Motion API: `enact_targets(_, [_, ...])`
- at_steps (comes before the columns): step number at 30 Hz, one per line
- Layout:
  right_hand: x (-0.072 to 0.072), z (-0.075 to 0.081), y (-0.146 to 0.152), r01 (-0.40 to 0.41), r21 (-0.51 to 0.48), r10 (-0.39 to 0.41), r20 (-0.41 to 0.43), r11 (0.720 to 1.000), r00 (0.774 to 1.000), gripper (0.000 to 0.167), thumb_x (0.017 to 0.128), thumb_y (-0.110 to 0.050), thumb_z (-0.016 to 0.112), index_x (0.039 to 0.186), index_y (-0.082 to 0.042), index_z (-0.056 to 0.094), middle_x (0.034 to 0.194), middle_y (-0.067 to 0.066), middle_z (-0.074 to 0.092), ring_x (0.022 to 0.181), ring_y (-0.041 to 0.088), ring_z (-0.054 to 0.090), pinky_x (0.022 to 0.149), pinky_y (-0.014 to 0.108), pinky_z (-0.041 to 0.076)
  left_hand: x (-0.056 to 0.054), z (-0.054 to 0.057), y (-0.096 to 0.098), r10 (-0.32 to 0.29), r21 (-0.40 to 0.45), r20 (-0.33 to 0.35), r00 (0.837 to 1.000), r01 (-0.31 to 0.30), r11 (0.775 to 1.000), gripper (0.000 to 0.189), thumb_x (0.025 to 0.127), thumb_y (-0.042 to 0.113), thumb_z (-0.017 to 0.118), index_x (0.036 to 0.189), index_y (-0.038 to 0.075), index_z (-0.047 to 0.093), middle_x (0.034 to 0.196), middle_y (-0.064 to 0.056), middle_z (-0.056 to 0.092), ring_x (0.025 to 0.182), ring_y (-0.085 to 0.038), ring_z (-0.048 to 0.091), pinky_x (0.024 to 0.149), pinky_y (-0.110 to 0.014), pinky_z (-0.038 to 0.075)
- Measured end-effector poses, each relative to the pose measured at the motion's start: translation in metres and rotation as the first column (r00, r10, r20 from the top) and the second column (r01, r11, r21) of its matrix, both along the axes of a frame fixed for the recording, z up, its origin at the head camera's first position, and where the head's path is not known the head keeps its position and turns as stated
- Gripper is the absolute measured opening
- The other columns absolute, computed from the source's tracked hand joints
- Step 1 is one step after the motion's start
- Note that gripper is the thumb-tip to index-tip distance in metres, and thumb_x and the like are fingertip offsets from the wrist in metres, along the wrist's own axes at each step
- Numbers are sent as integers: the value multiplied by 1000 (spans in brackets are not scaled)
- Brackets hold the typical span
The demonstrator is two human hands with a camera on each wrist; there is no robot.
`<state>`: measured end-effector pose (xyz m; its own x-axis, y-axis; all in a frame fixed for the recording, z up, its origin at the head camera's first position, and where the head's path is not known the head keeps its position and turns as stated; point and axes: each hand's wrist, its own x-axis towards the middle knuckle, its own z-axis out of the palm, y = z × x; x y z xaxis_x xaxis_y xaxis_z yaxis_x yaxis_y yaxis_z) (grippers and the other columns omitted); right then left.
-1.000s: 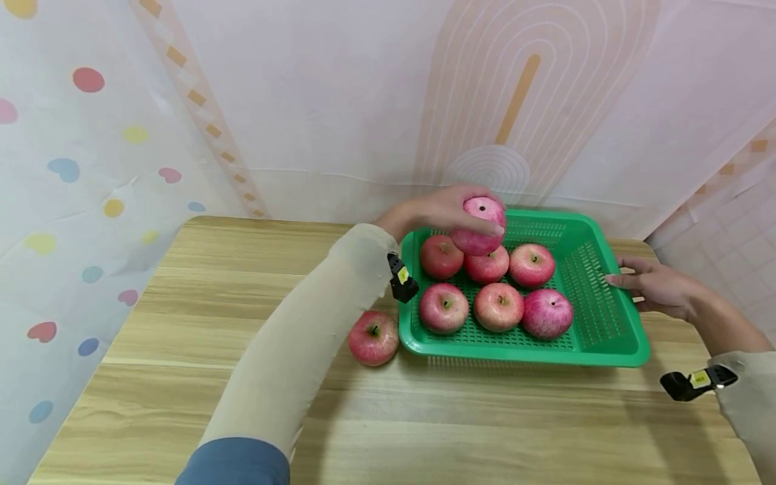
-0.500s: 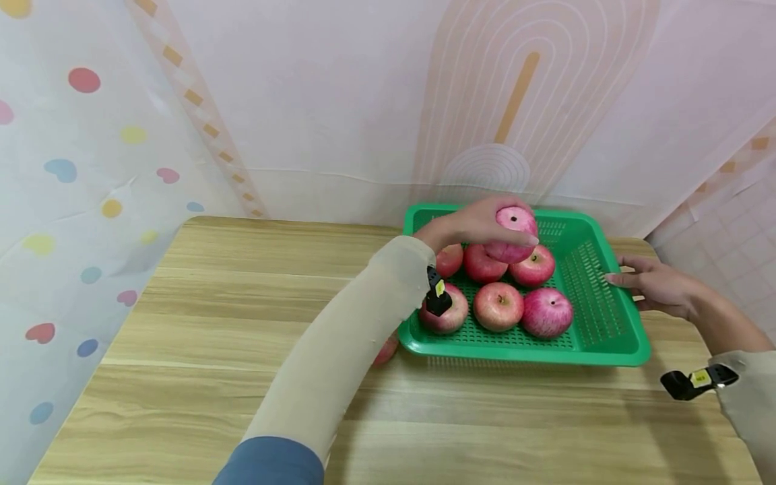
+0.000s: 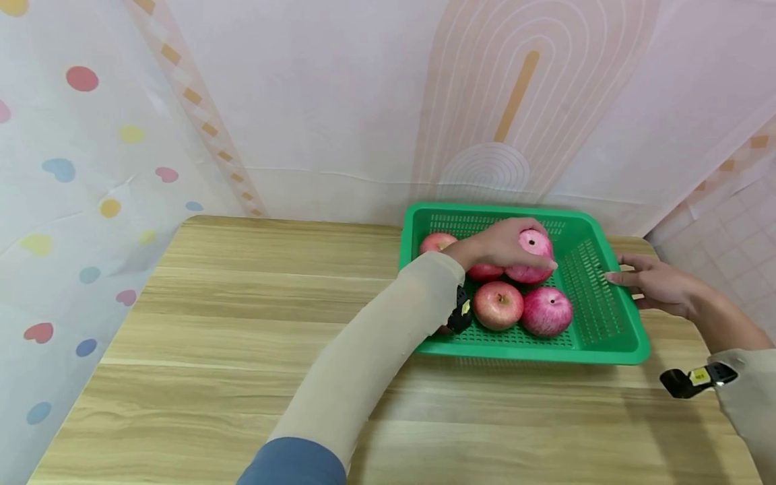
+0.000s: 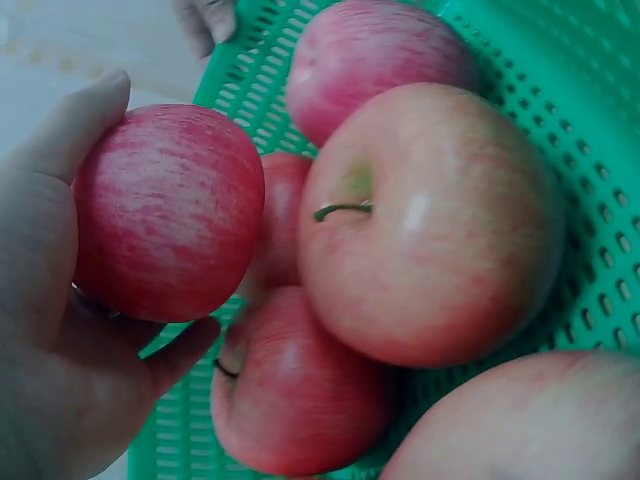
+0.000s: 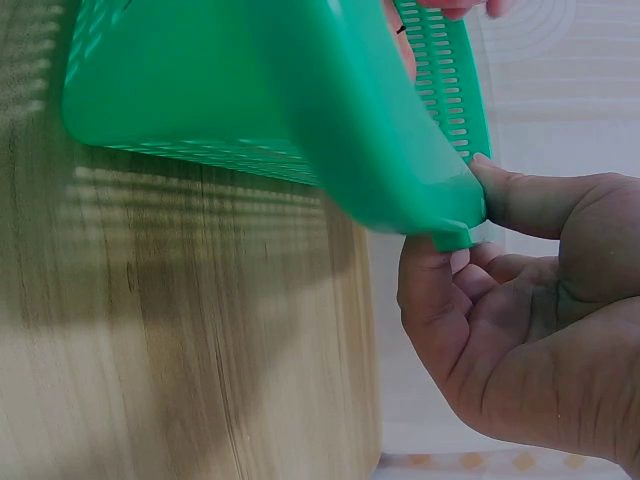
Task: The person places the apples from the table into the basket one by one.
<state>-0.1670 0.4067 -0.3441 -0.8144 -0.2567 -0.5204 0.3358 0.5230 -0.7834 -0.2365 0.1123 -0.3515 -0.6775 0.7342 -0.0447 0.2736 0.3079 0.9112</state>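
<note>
My left hand (image 3: 506, 244) grips a pink-red apple (image 3: 536, 244) inside the back middle of a green perforated plastic basket (image 3: 521, 355). In the left wrist view, fingers and thumb curl round this apple (image 4: 170, 215), which sits beside other apples. A paler apple with a stem (image 3: 498, 306) and a streaked pink apple (image 3: 547, 312) lie in the basket's front row. Another apple (image 3: 438, 242) shows at the back left; others are partly hidden by my left hand and sleeve. My right hand (image 3: 657, 286) pinches the basket's right rim, thumb on top, fingers beneath (image 5: 430, 300).
The basket stands on a wood-grain table (image 3: 242, 303), near its back edge. A patterned wall covering (image 3: 339, 101) rises right behind the table. Black wrist cameras sit on both sleeves, the left one (image 3: 461, 310) hanging over the basket's apples.
My left hand has carried the apple rightward and down into the basket. The left forearm now hides the loose apple seen earlier on the table. My right hand stays at the rim.
</note>
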Motion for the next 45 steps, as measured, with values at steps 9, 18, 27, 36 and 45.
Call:
enact_targets(9, [-1, 0, 0, -3, -6, 3, -5, 1000, 1000, 18, 110, -13, 44, 126, -5, 48, 102, 2, 67, 92, 15, 70, 78, 40, 60, 6, -3, 7, -40, -127, -56, 998, 32, 991, 57, 84, 36, 84, 129, 14, 58, 110, 5, 63, 101, -5, 58, 86, -16, 46])
enact_targets(18, [0, -1, 1, -2, -22, 2, -4, 1000, 1000, 14, 110, -13, 46, 123, -10, 51, 102, 2, 67, 92, 15, 70, 78, 40, 60, 6, -5, 6, -118, -164, -105, 987, 100, 981, 70, 81, 36, 86, 140, 13, 55, 126, 2, 59, 108, -6, 55, 89, -16, 44])
enact_targets(27, [-1, -1, 1, 0, -28, 0, -2, 1000, 1000, 14, 110, -11, 44, 119, -15, 53, 102, 0, 67, 91, 14, 69, 77, 39, 60, 5, -2, 6, -115, -176, -79, 990, 99, 979, 69, 86, 40, 81, 144, 16, 54, 130, 4, 58, 115, -5, 53, 93, -17, 43])
enact_targets(36, [-1, -2, 3, -11, -42, 10, -4, 999, 1000, 13, 110, -13, 45, 117, -18, 55, 101, 1, 67, 91, 15, 70, 77, 39, 60, 3, 11, -3, -101, -204, -112, 989, 76, 976, 62, 92, 46, 72, 145, 19, 54, 143, 0, 54, 124, -7, 51, 98, -18, 42])
enact_targets(45, [0, -1, 4, -5, -41, 5, -3, 999, 1000, 20, 110, -10, 43, 112, -23, 58, 99, 0, 67, 88, 14, 70, 75, 37, 60, -5, 34, -22, -166, -270, -141, 976, 124, 955, 66, 96, 50, 65, 151, 19, 47, 155, -6, 44, 143, -16, 38, 111, -24, 35])
